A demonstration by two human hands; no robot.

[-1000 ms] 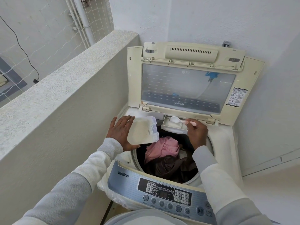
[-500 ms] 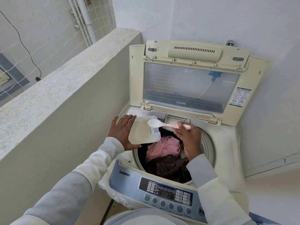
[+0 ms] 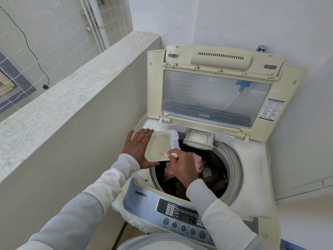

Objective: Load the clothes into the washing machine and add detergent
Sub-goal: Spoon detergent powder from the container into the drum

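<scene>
Two hands above drum (image 3: 232,165): left hand (image 3: 137,150) cradles light, stiff tub (image 3: 158,147), fingers (image 3: 140,138) straight; right hand (image 3: 182,166) pinches scoop (image 3: 173,155) handle.

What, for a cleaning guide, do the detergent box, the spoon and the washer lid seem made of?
The box looks like thin whitish plastic, matte, slightly see-through at its rim. The spoon seems smooth pale pink plastic with a faint sheen. The lid has a yellowed cream plastic frame round a glossy window; a blue fitting shows through it, glass or clear plastic, I cannot tell.
</scene>
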